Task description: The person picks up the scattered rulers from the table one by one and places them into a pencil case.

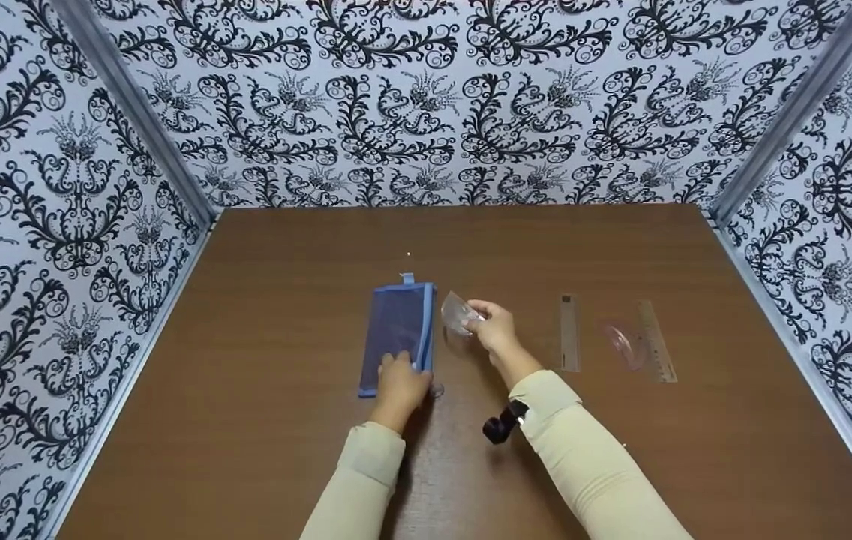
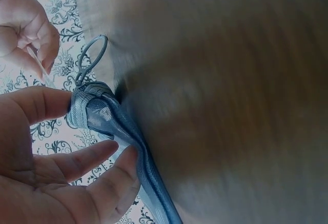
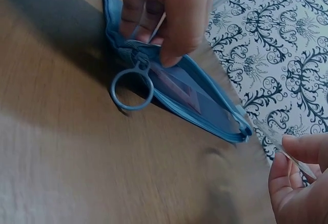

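A blue zip pouch (image 1: 394, 322) with see-through mesh sides lies on the brown table. My left hand (image 1: 402, 381) grips its near end, thumb and fingers on either side of the edge by the zip. In the right wrist view the pouch's mouth gapes, and a pinkish angular plastic piece (image 3: 190, 99) shows inside. A ring pull (image 3: 132, 106) hangs from the zip. Right of the pouch, my right hand (image 1: 496, 330) pinches a thin clear plastic piece (image 1: 456, 313) between thumb and fingers, held above the table. Its exact kind is hard to tell, since fingers cover part of it.
To the right lie a clear ruler (image 1: 569, 334), a pinkish protractor (image 1: 622, 345) and another clear ruler (image 1: 657, 342). Patterned panels (image 1: 426, 112) enclose the table at the back and sides. A black wrist camera (image 1: 505, 422) sits at the right cuff.
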{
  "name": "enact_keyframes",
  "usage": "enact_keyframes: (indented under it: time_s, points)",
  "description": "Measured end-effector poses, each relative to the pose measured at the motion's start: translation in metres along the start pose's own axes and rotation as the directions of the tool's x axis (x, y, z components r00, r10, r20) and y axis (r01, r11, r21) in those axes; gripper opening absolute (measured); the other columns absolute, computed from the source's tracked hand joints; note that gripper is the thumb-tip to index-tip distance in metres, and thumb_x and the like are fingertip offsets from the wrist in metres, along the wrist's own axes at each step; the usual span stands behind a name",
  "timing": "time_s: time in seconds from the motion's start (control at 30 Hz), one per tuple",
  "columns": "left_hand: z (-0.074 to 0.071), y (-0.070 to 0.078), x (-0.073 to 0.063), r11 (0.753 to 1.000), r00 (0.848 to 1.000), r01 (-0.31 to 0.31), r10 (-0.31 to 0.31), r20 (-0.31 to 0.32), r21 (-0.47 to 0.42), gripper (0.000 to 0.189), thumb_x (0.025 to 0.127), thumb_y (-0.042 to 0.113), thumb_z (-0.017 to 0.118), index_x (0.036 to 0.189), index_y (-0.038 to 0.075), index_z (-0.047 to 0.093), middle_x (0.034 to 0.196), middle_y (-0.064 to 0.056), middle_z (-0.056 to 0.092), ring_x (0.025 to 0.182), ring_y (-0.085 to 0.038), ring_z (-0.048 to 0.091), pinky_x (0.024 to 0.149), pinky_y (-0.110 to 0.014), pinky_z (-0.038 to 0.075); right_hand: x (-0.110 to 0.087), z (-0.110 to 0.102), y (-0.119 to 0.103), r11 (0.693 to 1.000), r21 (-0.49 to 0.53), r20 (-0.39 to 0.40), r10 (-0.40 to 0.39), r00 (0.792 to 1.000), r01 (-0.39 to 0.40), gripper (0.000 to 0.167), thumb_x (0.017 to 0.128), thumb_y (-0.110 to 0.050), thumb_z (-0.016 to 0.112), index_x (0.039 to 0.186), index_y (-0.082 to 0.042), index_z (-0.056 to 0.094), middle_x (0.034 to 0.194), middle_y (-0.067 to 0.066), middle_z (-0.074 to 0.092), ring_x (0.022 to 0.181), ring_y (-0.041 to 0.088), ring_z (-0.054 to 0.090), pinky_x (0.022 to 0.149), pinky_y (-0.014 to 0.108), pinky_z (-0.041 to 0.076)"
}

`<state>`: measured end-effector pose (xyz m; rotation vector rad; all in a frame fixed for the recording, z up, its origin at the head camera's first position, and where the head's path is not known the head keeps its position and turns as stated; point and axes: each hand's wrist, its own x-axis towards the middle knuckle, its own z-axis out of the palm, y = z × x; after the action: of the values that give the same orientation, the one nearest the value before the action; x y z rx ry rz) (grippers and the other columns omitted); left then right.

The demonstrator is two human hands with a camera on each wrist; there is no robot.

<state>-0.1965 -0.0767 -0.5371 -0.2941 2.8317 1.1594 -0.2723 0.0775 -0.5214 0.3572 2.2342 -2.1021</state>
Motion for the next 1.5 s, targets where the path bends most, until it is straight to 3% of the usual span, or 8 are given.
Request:
enact_keyframes:
  time_s: [0.33,0.6,0.97,1.07,1.23,1.37,1.43,1.5]
  points:
    - [-0.001,0.001,-0.001,1.000,1.000,-0.001,0.001,-0.028,-0.001,0.052,0.082,0.018,0.067,0.125,-0.010,0.055,0.122,-0.029,0.049,0.113,-0.044,0.048,0.096,-0.050,0.043,-0.003,0.008,0.006,1.000,0.016,0.041,0.009,0.999,-0.010,0.042,0.080,0.016,0.059,0.122,0.012,0.058,0.115,0.027,0.061,0.091,0.021,0.060,0.071,0.022,0.052]
    - [0.001,0.001,0.000,1.000,0.999,0.010,-0.009,-0.046,0.003,0.051,0.081,0.018,0.069,0.122,-0.009,0.057,0.116,-0.027,0.051,0.110,-0.043,0.049,0.095,-0.049,0.043,-0.003,0.011,0.010,0.997,0.057,0.061,0.045,0.997,-0.049,0.042,0.082,0.017,0.056,0.124,0.013,0.056,0.117,0.027,0.059,0.105,0.028,0.058,0.076,0.023,0.052]
    - [0.002,0.000,0.001,1.000,0.999,0.018,-0.017,-0.040,0.005,0.051,0.083,0.020,0.070,0.123,-0.009,0.057,0.117,-0.026,0.051,0.111,-0.043,0.050,0.093,-0.050,0.044,-0.001,0.017,0.019,0.999,0.025,0.061,0.024,0.998,-0.026,0.043,0.079,0.018,0.060,0.122,0.017,0.054,0.102,0.024,0.064,0.091,0.021,0.060,0.076,0.028,0.052]
    - [0.002,0.000,0.001,1.000,0.999,0.015,-0.014,-0.041,0.009,0.051,0.082,0.019,0.070,0.123,-0.009,0.057,0.116,-0.026,0.052,0.110,-0.043,0.051,0.093,-0.050,0.044,0.023,0.016,0.049,0.996,0.085,0.093,-0.049,0.994,0.041,0.039,0.075,0.015,0.066,0.114,0.009,0.063,0.093,0.016,0.065,0.085,0.018,0.061,0.073,0.028,0.053]
    - [0.002,0.001,0.000,1.000,0.999,0.010,-0.009,-0.047,0.004,0.051,0.081,0.018,0.069,0.121,-0.009,0.057,0.115,-0.026,0.052,0.108,-0.043,0.051,0.093,-0.050,0.044,0.094,0.022,0.131,0.994,0.083,0.126,-0.084,0.988,0.074,0.043,0.073,0.012,0.070,0.115,0.002,0.066,0.096,0.013,0.066,0.090,0.019,0.064,0.074,0.030,0.055]
    - [0.001,0.002,0.000,1.000,0.999,0.010,-0.010,-0.053,0.000,0.051,0.080,0.018,0.070,0.121,-0.010,0.058,0.113,-0.026,0.052,0.107,-0.043,0.051,0.093,-0.050,0.044,0.128,0.025,0.169,0.994,0.095,0.138,-0.075,0.988,0.062,0.045,0.070,0.011,0.073,0.113,-0.001,0.067,0.093,0.010,0.067,0.085,0.016,0.064,0.068,0.031,0.056]
    - [0.001,0.002,-0.001,1.000,0.998,0.010,-0.010,-0.056,0.003,0.051,0.080,0.018,0.070,0.120,-0.010,0.058,0.113,-0.025,0.052,0.107,-0.042,0.050,0.093,-0.050,0.044,0.112,0.026,0.152,0.993,0.103,0.158,-0.068,0.985,0.052,0.044,0.071,0.012,0.072,0.113,-0.001,0.067,0.092,0.010,0.067,0.083,0.017,0.065,0.068,0.031,0.056]
    - [0.000,0.003,-0.002,1.000,0.998,0.010,-0.010,-0.058,0.004,0.051,0.080,0.018,0.070,0.120,-0.010,0.057,0.113,-0.026,0.051,0.108,-0.042,0.050,0.093,-0.050,0.044,0.078,0.026,0.115,0.996,0.081,0.161,-0.049,0.986,0.036,0.042,0.074,0.014,0.070,0.114,0.003,0.065,0.092,0.014,0.066,0.082,0.020,0.066,0.069,0.032,0.056]
